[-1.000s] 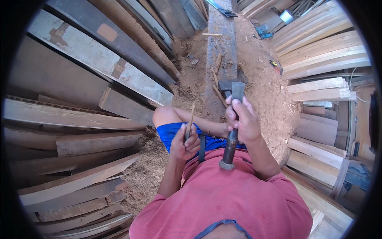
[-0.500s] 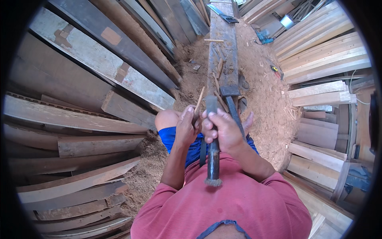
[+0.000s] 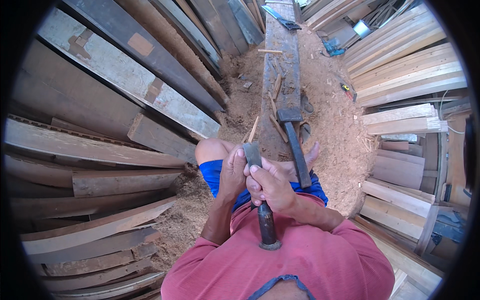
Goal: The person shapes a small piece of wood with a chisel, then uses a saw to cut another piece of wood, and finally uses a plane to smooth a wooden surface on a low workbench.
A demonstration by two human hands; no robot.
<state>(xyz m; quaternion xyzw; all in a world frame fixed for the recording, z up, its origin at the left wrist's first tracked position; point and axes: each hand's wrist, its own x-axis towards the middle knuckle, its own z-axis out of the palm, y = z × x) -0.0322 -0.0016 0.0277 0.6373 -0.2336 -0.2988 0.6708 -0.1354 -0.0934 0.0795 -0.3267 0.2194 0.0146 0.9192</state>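
My right hand (image 3: 272, 185) grips a chisel (image 3: 266, 222) near the base of its blade. The dark handle points back and its end meets the red shirt. The flat grey blade points away, its upper part beside my left thumb. My left hand (image 3: 233, 172) is closed on a thin wooden stick (image 3: 253, 130) that juts up behind the blade. Where blade and stick meet is partly hidden by my fingers. Beyond my right hand a dark mallet (image 3: 295, 145) rests with its head on the plank bench (image 3: 282, 42) and its handle toward my lap.
Wood slivers (image 3: 277, 85) lie on the bench, with a handsaw (image 3: 281, 18) at its far end. Planks (image 3: 100, 65) lean along the left, and stacked timber (image 3: 400, 65) fills the right. A blue power tool (image 3: 332, 47) and a yellow-and-black tool (image 3: 346, 88) lie on the sawdust.
The chisel has moved down and left toward my body, its blade now against my left hand and its handle end at the shirt. The mallet is now more fully visible.
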